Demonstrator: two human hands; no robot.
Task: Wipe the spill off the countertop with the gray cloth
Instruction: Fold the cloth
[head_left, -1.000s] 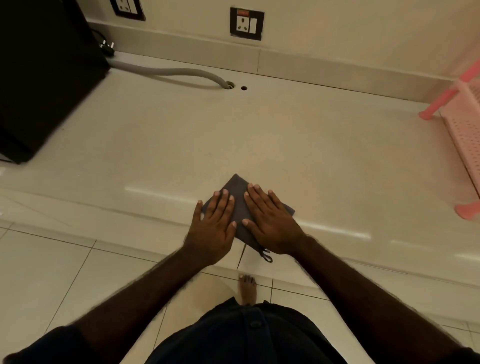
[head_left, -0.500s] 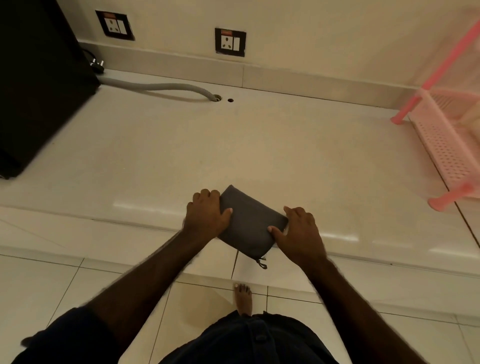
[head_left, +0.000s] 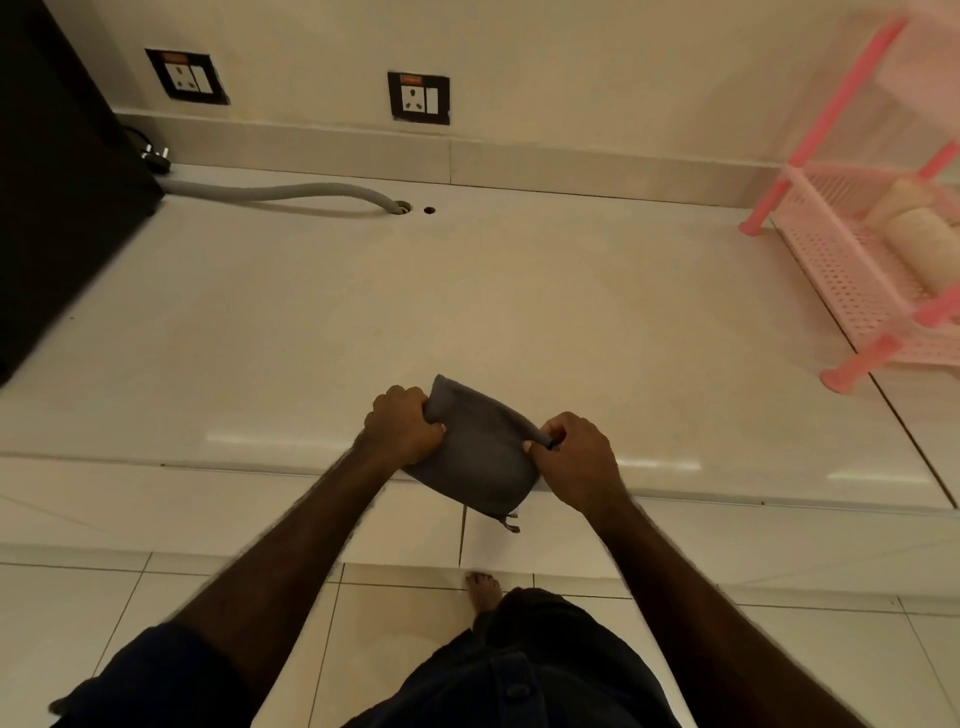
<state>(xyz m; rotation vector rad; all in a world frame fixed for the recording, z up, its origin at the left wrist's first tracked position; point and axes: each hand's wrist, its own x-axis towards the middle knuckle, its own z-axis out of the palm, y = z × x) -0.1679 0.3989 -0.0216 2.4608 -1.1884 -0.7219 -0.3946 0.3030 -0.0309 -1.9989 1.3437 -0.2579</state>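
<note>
— Where is the gray cloth?
— Low in the middle of the frame, folded into a thick pad at the front edge of the worktop, lower part hanging past that edge over the tiled front below. Small loop dangling from the bottom corner.

— And the hands?
— Left hand clenched on the cloth's upper left corner, fingers curled over the fold, grip tight on the fabric. Right hand pinching the right corner, thumb and fingers closed on the rolled edge. Cloth stretched between the two.

— Touching the worktop?
— Hard to tell; appears lifted a little at the top, pulled taut rather than lying flat.

— Any spill in sight?
— None to be made out on the pale surface; only bright glare streaks along the front edge.

— Elsewhere?
— Black appliance at the far left. Gray hose running from it across the back of the worktop to a hole beside a second small hole. Two wall sockets at upper middle and upper left. Pink plastic rack at the right, pale rolls lying in it. Bare foot on the floor tiles at the bottom, dark clothing below that
</note>
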